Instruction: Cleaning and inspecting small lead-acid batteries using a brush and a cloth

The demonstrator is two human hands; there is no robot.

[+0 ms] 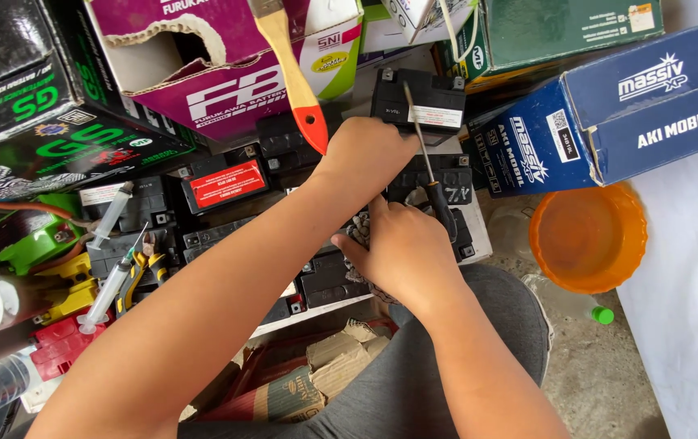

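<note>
Between crowded boxes, hands (385,203) (screwdriver (430,175) gripped)

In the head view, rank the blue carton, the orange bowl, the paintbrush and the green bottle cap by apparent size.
1. blue carton
2. orange bowl
3. paintbrush, long but narrow
4. green bottle cap

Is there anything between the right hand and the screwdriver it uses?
No. The right hand already grips the screwdriver by its black handle, and the left hand rests beside the shaft on a black battery.
</note>
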